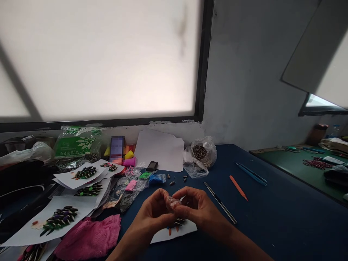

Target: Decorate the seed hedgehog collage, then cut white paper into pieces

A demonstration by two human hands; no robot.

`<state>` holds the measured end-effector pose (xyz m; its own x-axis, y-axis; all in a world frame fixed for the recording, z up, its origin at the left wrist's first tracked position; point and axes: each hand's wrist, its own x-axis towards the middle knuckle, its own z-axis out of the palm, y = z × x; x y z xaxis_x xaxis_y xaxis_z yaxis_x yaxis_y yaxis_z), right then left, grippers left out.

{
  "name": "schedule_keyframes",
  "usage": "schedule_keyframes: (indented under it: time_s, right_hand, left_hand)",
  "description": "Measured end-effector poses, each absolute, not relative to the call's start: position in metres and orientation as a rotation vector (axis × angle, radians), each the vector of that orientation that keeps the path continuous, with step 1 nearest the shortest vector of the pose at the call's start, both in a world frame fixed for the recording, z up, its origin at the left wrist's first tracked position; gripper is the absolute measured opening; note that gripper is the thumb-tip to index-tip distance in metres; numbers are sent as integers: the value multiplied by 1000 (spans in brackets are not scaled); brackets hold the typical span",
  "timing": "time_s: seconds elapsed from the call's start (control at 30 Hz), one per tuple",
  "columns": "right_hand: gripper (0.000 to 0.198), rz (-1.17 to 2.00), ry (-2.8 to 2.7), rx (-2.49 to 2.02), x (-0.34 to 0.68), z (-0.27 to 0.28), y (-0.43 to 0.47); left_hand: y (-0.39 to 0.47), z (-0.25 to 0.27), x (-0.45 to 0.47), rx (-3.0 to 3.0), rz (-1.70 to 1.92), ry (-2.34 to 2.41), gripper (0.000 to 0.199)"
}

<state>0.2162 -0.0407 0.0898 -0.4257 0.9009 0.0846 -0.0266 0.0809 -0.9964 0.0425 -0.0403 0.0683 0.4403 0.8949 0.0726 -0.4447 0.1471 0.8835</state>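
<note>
Between the fingertips of my left hand (157, 212) and my right hand (195, 206) is a small clear plastic packet (174, 203) with something pale pinkish in it; its contents are hard to make out. Both hands are closed on it in a pinch. Right below them lies a white paper sheet (187, 229), partly covered by the hands, with dark striped seeds (179, 222) and small orange pieces stuck on it. A few loose sunflower seeds (172, 183) lie just beyond my fingers, near small packets of coloured clay (132, 185).
Finished-looking seed pictures on paper (32, 237) and a pink cloth (92, 235) lie left. Behind are blank paper sheets (159, 150) and a plastic bag of seeds (199, 152). To the right lie a metal craft knife (220, 203), an orange pen-like tool (238, 187) and blue tweezers (251, 173).
</note>
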Motion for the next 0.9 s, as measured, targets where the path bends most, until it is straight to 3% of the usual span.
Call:
schedule_keyframes:
  time_s: [0.23,0.67,0.9]
  right_hand:
    - [33,1586,-1487,-811,218,90,-37]
    - [29,1523,-1616,-845,212,82,-42]
    - [16,1003,-1911,-845,202,74,-50]
  left_hand:
    - [-43,76,40,1082,1065,596,26]
    - [-40,79,42,1120,1137,928,34]
    - [-38,69,48,1131,1285,946,29]
